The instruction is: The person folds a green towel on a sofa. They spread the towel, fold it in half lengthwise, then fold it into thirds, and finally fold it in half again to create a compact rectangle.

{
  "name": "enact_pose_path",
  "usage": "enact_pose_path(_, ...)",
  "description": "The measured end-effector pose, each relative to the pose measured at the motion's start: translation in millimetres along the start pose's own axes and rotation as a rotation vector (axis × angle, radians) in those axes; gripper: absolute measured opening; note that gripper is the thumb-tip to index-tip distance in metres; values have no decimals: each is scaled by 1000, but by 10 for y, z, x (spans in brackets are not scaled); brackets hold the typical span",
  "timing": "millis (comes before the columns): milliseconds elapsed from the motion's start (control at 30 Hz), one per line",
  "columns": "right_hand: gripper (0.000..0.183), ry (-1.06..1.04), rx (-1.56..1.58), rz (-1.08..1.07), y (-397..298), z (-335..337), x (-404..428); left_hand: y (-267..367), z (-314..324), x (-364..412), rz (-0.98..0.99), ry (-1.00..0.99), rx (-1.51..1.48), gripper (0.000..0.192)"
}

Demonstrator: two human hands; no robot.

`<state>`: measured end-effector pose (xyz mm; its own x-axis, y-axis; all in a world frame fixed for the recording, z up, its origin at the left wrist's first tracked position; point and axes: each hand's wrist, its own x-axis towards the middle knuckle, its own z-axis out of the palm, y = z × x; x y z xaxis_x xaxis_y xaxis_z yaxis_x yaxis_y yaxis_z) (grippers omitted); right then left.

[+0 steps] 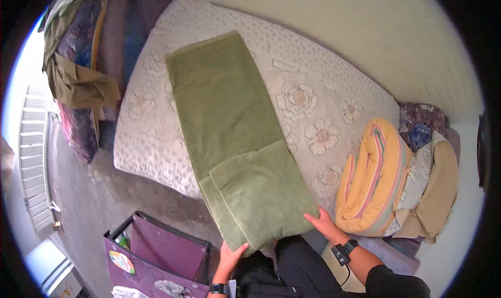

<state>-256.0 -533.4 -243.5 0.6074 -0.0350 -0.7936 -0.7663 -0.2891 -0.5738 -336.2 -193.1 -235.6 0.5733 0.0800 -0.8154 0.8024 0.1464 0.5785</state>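
Observation:
A long green cloth (231,102), perhaps a blanket or thick towel, stretches across the floral mattress (299,98). Its near end is folded back on itself, and the folded layers show a lighter green. My left hand (231,257) grips the near left corner, thumb on top and fingers hidden under the cloth. At the near right corner my right hand (323,224) pinches the folded edge in the same way. The near end of the cloth hangs past the mattress edge, over my legs.
An orange rolled quilt (372,180) stands at the right beside a beige cushion (438,192). A purple fabric storage box (168,255) is on the grey floor (78,188) at the left. Draped fabric (84,82) hangs over a sofa-like piece at upper left.

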Motion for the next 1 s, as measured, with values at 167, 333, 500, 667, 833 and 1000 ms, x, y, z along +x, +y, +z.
enact_pose_path(167, 48, -51, 94, 184, 98, -114, -912, -67, -99, -643, -188, -100, -62, 54)
enact_pose_path(333, 49, -76, 169, 272, 15, -126, -1352, 108, -245, -815, -390, -198, -87, 59)
enact_pose_path(500, 52, -75, 202, 269, -430, -85, -1320, 696, -363, -654, -441, -264, -30, 63)
enact_pose_path(667, 63, -91, 146, 239, -1418, -180, -1043, 1517, -481, -299, -386, -172, -68, 51)
enact_pose_path(833, 61, -144, 158, -50, -2392, -238, -307, 2306, -642, 323, -175, -62, -76, 35)
enact_pose_path(1000, 61, -243, 176, -380, -2761, -77, 1115, 2582, -737, 1422, 186, 135, 38, 56)
